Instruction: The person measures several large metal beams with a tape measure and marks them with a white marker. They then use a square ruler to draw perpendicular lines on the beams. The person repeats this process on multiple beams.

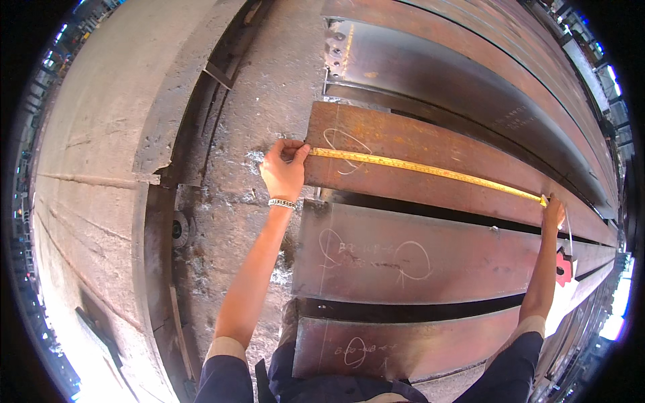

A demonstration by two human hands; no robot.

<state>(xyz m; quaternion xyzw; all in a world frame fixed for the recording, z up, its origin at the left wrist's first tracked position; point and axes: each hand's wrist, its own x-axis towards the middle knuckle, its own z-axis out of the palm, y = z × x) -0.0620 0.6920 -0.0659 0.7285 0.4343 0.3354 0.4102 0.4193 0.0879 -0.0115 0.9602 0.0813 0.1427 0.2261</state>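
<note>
A yellow tape measure [430, 168] lies stretched along the top of a rusty steel beam [396, 134]. At the beam's left end, my left hand [283, 168] pinches the tape's end between thumb and fingers, right at the edge. A chain bracelet [281, 203] circles that wrist. Far along the beam to the right, my right hand [553, 213] is closed around the other end of the visible tape. What else its fingers hold is hidden. Close below that hand is a red piece [563, 267] with a dark middle. Chalk loops [348, 151] cross under the tape.
Nearer to me lie two more steel beams, a grey one [457, 258] and a reddish one [430, 342], both chalk-marked, with dark gaps between. Beyond is a beam with bolt holes [403, 57]. On the left, a broad plate [101, 154] stands past a dirty floor strip [235, 127].
</note>
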